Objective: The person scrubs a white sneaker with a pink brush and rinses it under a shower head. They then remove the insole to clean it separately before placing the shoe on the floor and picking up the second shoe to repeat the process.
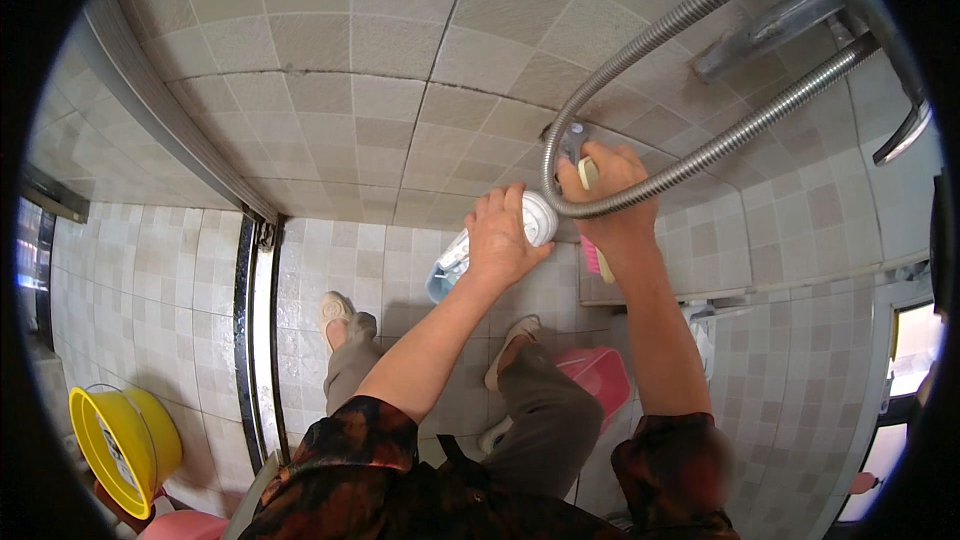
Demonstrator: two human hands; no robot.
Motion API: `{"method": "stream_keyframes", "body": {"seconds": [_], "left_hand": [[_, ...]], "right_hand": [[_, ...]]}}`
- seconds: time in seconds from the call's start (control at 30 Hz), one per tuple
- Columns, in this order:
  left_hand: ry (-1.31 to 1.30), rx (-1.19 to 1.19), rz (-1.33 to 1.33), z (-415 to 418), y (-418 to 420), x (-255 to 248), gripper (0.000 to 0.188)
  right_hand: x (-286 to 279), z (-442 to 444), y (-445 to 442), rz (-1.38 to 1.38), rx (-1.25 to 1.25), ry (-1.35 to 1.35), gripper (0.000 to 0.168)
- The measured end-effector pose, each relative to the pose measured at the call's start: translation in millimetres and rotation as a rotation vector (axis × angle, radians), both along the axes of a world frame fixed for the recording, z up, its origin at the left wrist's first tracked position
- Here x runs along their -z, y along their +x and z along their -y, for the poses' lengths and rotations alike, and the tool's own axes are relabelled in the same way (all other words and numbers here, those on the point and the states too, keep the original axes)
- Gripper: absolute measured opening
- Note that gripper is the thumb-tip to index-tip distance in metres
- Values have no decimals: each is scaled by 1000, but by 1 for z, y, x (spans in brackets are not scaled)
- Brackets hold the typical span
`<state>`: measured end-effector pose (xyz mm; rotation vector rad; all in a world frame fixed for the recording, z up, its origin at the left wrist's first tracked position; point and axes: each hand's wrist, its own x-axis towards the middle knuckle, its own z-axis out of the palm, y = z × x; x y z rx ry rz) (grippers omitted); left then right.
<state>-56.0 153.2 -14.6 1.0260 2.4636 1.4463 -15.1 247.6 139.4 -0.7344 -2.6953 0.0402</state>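
Note:
My left hand (499, 240) is closed around a round white plastic container (541, 219) beside the tiled wall. Just below that hand a light blue plastic item (441, 283) with white pieces shows partly; I cannot tell whether it joins the container. In my right hand (622, 187) is a scrub brush with a cream body (606, 270) and pink bristles (589, 253), its middle hidden by the hand. The fingers are close to a grey fitting (576, 136) on the wall; whether they touch it is unclear. A looped metal shower hose (675, 11) passes in front of the right hand.
A tap fixture (780, 26) juts from the wall at upper right. Behind my right leg stands a pink plastic bin (600, 379). A sliding-door track (262, 337) crosses the tiled floor on the left, with a yellow bucket (161, 427) beyond it. A low tiled ledge (667, 281) is at right.

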Motion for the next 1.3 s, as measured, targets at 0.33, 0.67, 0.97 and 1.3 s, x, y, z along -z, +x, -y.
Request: {"method": "stream_keyframes", "body": {"seconds": [0.33,0.67,0.97,1.3], "left_hand": [[-54,16,-29,-13,-11,8,97],[-96,32,13,-29,-8,22,95],[-104,30,44,-31,-10,18,97],[-123,39,67,-32,-10,15,97]], "right_hand": [[-4,0,-7,-83,37,153,33],[-4,-27,1,-118,-265,-66,43],[-19,-35,-3,5,-320,-121,38],[-17,-63,-1,-3,-415,-275,44]]}}
